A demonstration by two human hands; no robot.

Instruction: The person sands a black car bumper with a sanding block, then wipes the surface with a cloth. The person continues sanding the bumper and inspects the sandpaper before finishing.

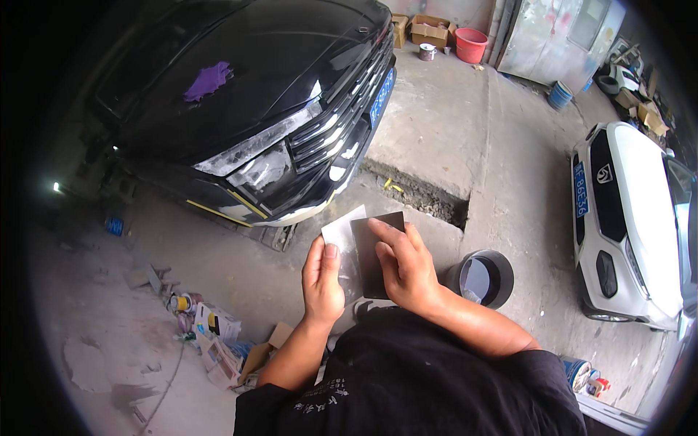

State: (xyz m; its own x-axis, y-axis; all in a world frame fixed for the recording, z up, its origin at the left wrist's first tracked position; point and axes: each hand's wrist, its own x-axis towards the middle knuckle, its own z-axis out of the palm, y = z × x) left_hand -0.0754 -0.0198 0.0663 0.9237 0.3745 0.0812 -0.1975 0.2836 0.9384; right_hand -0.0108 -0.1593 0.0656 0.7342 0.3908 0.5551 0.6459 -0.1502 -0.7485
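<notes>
In front of my body, my left hand [321, 287] grips a pale, whitish sheet [345, 234] by its left edge, thumb on top. My right hand [411, 267] is closed on a dark grey sheet of sandpaper [371, 270], its index finger lying across the upper part. The two sheets meet or overlap along the middle; I cannot tell whether they are one folded piece. Beyond my hands stands a black car [291, 80], its headlight area [265, 163] dulled with whitish smears and edged below by yellow tape [225, 209].
A dark bucket [502, 291] holding liquid stands right of my right forearm. A pit [429, 200] cuts the floor ahead. A white car [632, 218] is at the right. A purple cloth [208, 81] lies on the black hood. Boxes and clutter [218, 323] sit at the lower left.
</notes>
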